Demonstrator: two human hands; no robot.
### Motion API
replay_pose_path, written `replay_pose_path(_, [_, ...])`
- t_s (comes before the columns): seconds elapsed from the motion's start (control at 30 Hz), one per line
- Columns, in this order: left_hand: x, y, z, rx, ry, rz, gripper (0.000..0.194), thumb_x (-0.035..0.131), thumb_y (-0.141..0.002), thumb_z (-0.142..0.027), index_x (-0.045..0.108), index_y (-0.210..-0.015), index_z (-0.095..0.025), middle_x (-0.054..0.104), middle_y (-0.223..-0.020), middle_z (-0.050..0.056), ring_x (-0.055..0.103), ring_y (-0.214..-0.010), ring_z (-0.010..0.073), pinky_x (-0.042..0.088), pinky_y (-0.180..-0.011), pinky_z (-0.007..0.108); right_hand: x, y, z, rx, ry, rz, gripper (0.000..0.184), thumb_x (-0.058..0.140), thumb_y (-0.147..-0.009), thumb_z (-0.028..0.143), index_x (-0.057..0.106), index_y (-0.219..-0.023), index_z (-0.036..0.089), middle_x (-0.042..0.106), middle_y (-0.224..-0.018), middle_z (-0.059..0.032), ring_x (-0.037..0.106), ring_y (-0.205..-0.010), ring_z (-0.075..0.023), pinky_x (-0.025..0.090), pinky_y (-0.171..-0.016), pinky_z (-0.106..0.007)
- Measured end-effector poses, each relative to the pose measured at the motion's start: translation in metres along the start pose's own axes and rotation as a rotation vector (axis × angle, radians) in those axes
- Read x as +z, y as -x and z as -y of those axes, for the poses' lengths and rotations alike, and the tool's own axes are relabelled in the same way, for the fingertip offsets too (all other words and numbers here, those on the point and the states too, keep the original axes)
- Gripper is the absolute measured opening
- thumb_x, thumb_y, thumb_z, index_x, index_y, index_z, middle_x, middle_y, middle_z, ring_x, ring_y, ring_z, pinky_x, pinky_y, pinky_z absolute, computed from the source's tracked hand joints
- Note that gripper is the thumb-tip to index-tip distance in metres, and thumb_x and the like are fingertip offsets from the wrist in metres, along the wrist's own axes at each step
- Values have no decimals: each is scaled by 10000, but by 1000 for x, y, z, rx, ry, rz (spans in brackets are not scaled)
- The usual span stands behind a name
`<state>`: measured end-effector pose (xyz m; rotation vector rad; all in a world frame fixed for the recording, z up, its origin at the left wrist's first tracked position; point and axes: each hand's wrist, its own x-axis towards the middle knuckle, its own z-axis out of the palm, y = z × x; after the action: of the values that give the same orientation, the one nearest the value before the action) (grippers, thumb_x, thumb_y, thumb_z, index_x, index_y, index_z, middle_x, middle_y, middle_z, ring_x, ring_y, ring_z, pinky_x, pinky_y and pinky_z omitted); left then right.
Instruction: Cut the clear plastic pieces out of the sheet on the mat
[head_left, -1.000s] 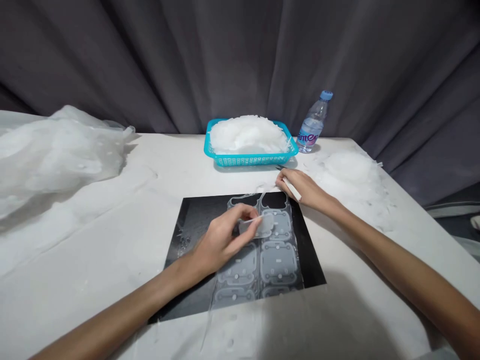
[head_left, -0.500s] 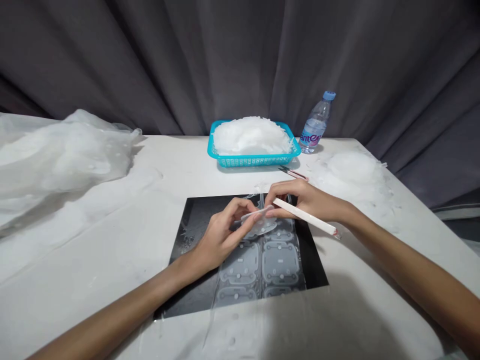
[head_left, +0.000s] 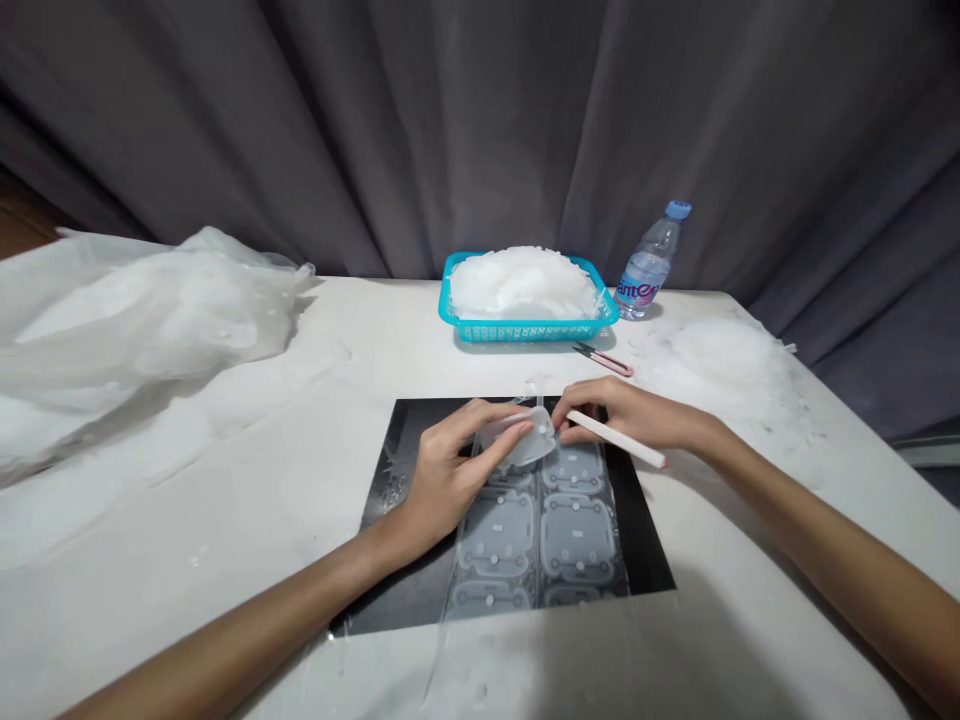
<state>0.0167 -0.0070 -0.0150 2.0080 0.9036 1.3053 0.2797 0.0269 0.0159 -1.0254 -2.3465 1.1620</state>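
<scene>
A clear plastic sheet of moulded rounded-square pieces [head_left: 540,535] lies on a black mat [head_left: 409,470] on the white table. My left hand [head_left: 457,465] pinches one translucent piece [head_left: 525,440] lifted from the top of the sheet. My right hand [head_left: 630,415] grips a thin white stick-like tool [head_left: 619,440] like a pen, its tip at the edge of that piece.
A turquoise basket [head_left: 529,328] heaped with white plastic pieces stands behind the mat, small scissors [head_left: 604,358] in front of it, a water bottle [head_left: 654,265] to its right. A loose pile of pieces [head_left: 720,350] lies at right, crumpled plastic sheeting [head_left: 142,325] at left. Dark curtain behind.
My right hand picked up the white tool near the basket and brought it to the piece my left hand lifts from the sheet. The camera shifted slightly left.
</scene>
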Motion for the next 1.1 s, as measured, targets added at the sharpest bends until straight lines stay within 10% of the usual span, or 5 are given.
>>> replay_pose_path(0.33, [-1,1,-3,149,-12,87,167,712,-984,-149,762,-1125,-222,783,-984,35,704,-882,158,574,-814,310,-19,11,18,-42,205,-191,229,580,-1037,353,750,-1120,225,757,-1021,-65,657,-855,-205,506,-770,-321])
replay_pose_path(0.57, [0,5,-2,206,-63,93,241,702,-977,-95,744,-1178,-220,766,-990,24,658,-869,145,551,-790,296,-26,12,-45,226,636,-554,253,656,-983,415,717,-1107,204,700,-1070,-117,620,-1049,-321,474,-831,-400])
replay_pose_path(0.93, [0,5,4,330,-146,114,273,714,-966,-83,702,-1210,-205,707,-943,22,622,-840,138,553,-773,277,-6,2,-49,240,980,-493,349,363,-1088,245,693,-1025,149,684,-1043,-187,610,-935,-319,433,-807,-420])
replay_pose_path(1.1, [0,5,7,392,-167,99,277,712,-968,-81,698,-1227,-179,678,-907,20,613,-834,134,544,-764,271,-15,6,-10,91,534,-385,322,351,-1113,321,630,-1033,181,679,-1043,-120,632,-921,-252,466,-824,-365])
